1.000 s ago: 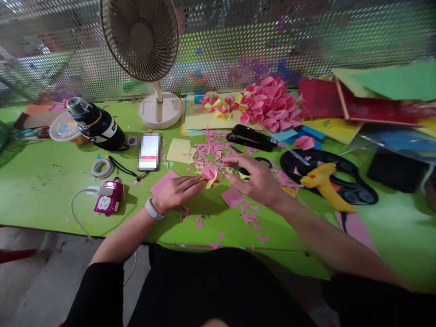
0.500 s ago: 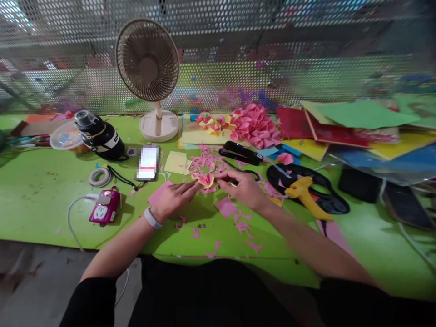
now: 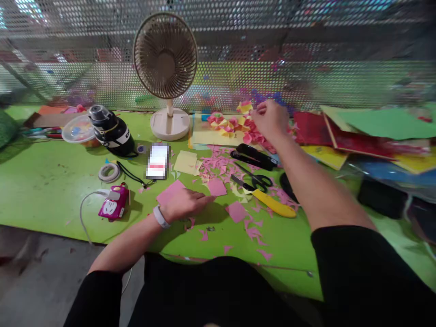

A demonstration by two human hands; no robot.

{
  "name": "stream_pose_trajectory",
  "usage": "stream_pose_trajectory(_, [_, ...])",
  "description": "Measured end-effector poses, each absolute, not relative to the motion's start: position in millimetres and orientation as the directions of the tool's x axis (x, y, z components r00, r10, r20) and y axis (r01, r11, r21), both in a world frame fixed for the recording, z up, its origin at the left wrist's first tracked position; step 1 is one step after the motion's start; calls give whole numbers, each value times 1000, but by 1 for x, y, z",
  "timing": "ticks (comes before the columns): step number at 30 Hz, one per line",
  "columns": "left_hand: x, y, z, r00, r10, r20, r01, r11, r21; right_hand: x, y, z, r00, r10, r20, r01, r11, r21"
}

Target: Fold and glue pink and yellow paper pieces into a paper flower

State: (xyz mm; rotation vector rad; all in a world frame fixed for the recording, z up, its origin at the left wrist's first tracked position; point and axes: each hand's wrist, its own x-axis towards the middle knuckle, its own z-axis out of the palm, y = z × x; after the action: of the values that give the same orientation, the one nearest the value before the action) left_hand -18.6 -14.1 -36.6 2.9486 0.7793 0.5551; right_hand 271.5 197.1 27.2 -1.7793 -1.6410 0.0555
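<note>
My right hand (image 3: 271, 121) is raised over the pile of pink paper flowers (image 3: 259, 140) at the back, its fingers pinching a yellow and pink paper flower (image 3: 244, 107). Left of it, yellow and pink flowers (image 3: 227, 125) rest on pale yellow sheets. My left hand (image 3: 187, 204) lies low over the green table, holding nothing, fingers loosely extended. Beneath and beside it are a pink paper sheet (image 3: 171, 192) and a small pink square (image 3: 217, 186). Another pink square (image 3: 237, 211) lies to the right.
Pink scraps (image 3: 220, 164), black scissors (image 3: 260, 181), a black stapler (image 3: 254, 156) and a yellow-handled knife (image 3: 274, 203) lie mid-table. Left stand a fan (image 3: 166, 66), bottle (image 3: 114, 134), phone (image 3: 157, 161), tape roll (image 3: 109, 172) and purple power socket (image 3: 114, 203). Coloured sheets (image 3: 391, 122) are stacked right.
My right hand has moved up and back to the flower pile, carrying the flower from between my hands. My left hand has let go and stays low. The view has shifted slightly.
</note>
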Motion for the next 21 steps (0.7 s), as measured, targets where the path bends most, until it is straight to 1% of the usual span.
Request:
stream_pose_trajectory(1, [-19, -14, -36, 827, 467, 312, 457, -883, 109, 262, 194, 23, 144, 898, 416, 897, 60, -438])
stream_pose_trajectory(2, [-18, -15, -36, 842, 449, 297, 443, -892, 94, 250, 188, 17, 78, 913, 400, 909, 99, -404])
stream_pose_trajectory(4, [-18, -15, -37, 847, 446, 289, 434, -895, 107, 219, 169, 3, -85, 943, 322, 897, 213, -387])
stream_pose_trajectory(6, [-17, -16, -39, 848, 445, 290, 425, -896, 131, 187, 150, -12, -351, 927, 133, 851, 376, -366])
stream_pose_trajectory(8, [-17, -16, -41, 845, 445, 296, 415, -895, 161, 161, 137, -23, -456, 889, 28, 828, 436, -353])
stream_pose_trajectory(10, [-17, -16, -44, 841, 453, 296, 414, -891, 187, 146, 132, -30, -476, 879, -24, 824, 436, -363])
stream_pose_trajectory(14, [-17, -16, -45, 836, 472, 280, 423, -879, 219, 142, 135, -39, -447, 892, -67, 809, 372, -455])
stream_pose_trajectory(19, [-17, -16, -42, 830, 499, 250, 443, -861, 251, 150, 135, -48, -435, 899, -37, 748, 339, -570])
stream_pose_trajectory(21, [-17, -17, -41, 824, 506, 255, 442, -855, 270, 154, 133, -49, -437, 899, -13, 725, 344, -597])
